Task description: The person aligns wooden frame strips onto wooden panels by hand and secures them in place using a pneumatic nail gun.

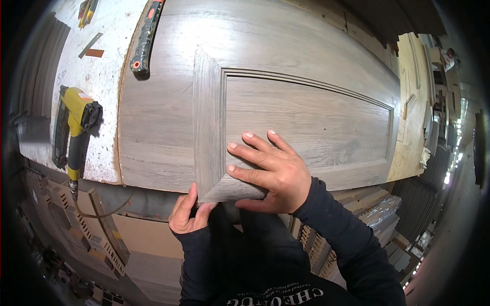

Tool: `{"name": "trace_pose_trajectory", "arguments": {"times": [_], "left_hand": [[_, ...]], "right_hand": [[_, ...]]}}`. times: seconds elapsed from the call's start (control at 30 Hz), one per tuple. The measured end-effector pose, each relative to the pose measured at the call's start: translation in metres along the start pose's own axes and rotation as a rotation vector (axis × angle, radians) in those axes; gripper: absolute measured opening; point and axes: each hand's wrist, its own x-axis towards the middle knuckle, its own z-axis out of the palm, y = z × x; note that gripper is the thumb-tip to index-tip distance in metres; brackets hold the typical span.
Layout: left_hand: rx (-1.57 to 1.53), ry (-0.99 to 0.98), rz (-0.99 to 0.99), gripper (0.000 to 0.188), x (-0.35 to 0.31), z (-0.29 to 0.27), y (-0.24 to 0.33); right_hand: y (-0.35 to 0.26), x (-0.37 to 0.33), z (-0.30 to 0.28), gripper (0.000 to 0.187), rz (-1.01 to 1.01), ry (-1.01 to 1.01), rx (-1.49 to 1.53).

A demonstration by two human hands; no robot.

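Observation:
A framed wood-grain door panel lies flat on a larger board of similar grain. Its frame has mitred corners and a stepped inner moulding. At the near left corner, the thumb and fingers of my left hand close around the frame's edge. My right hand rests palm down over the near rail, fingers spread across the moulding and the inner panel, holding no separate object. That palm hides part of the near rail.
A yellow and black nail gun, its hose attached, lies on the white worktop at left. A dark-handled tool with orange-red parts sits at the far left of the board. Stacked wooden pieces are below the bench at right.

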Motion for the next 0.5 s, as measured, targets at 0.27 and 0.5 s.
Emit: {"name": "trace_pose_trajectory", "arguments": {"times": [0.27,0.5], "left_hand": [[0.046,0.013,0.028,0.054,0.003,0.004,0.002],[-0.101,-0.050,-0.087,0.054,-0.002,0.007,0.009]], "right_hand": [[-0.001,0.005,-0.004,0.065,0.016,-0.034,0.008],[-0.008,0.017,-0.031,0.082,0.055,-0.091,-0.055]]}}
